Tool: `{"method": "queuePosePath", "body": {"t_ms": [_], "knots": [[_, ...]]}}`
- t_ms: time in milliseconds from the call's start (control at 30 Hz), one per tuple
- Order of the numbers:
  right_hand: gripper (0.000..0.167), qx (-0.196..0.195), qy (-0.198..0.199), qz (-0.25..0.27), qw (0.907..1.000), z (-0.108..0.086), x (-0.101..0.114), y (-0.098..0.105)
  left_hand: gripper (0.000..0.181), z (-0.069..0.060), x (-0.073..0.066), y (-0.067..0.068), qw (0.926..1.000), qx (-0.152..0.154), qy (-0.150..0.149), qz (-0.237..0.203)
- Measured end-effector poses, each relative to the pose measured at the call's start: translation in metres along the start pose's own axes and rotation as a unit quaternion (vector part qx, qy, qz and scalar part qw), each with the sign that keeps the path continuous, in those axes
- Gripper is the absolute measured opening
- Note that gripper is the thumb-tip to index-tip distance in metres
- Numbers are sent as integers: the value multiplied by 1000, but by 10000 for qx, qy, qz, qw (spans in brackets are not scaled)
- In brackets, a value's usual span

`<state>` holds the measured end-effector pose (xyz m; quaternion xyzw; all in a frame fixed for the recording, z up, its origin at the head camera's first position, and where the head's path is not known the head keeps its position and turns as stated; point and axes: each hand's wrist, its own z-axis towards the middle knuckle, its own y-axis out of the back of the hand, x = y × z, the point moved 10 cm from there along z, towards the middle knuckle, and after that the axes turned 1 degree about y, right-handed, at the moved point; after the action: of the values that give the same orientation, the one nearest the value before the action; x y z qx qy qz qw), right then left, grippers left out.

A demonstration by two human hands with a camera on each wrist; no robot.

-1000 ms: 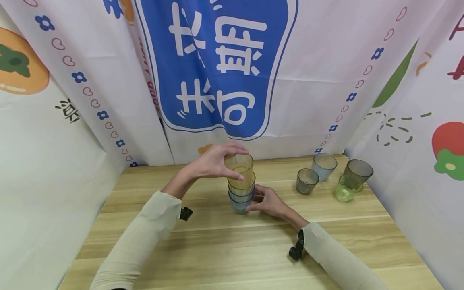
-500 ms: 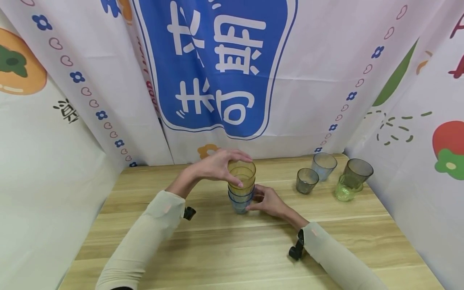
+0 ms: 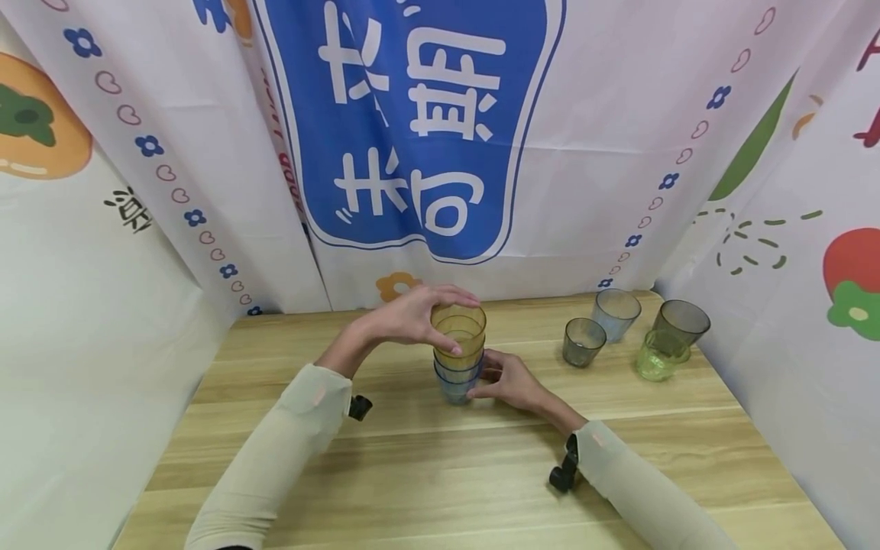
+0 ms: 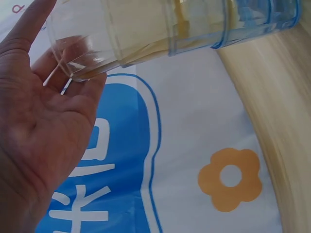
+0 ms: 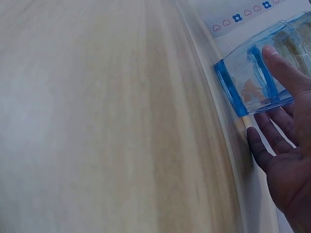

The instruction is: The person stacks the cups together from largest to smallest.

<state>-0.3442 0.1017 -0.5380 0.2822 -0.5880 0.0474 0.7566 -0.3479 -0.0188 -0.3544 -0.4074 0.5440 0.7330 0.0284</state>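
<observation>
Centrally, the tumbler stack (image 3: 461, 365) is stood upright on the table (image 3: 412, 473), with its long axis vertical; contact at the base is not clearly shown. The amber tumblers are nested at the top, and the blue tumblers (image 3: 457, 393) at the bottom; an exact count is not readable through the glass. The governing relation is vertical alignment: the top amber tumbler (image 3: 473, 330) is seated coaxially above the blue pair of rims. The upper end is nearer the left grip (image 3: 407, 317), by which the top amber tumbler is pinched near its rim from the left, thumb to the front and fingers behind. The lower end is nearer the right grip (image 3: 512, 382), by which the blue tumblers are held from the right, between thumb and fingers. The small grey tumbler (image 3: 582, 350), the pale blue tumbler (image 3: 616, 319), the dark grey tumbler (image 3: 681, 325) and the green glass (image 3: 658, 365) are placed apart, to the right.

Compared with the frame one second earlier, the top amber tumbler is seated lower and the left grip is lowered with it. The right grip and the right-hand glasses are essentially unmoved.
</observation>
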Motion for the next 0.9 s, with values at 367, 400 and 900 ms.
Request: {"method": "queuePosePath", "body": {"t_ms": [367, 400, 900], "knots": [[70, 15, 84, 42, 10000, 0, 3, -2, 88, -12, 11, 1, 9971, -705, 19, -277], [70, 20, 111, 55, 9999, 0, 4, -2, 89, -14, 14, 0, 9965, -760, 49, -359], [68, 105, 274, -263, 9992, -8, 12, 4, 102, -57, 69, -23, 9767, -1417, 289, -1587]]}}
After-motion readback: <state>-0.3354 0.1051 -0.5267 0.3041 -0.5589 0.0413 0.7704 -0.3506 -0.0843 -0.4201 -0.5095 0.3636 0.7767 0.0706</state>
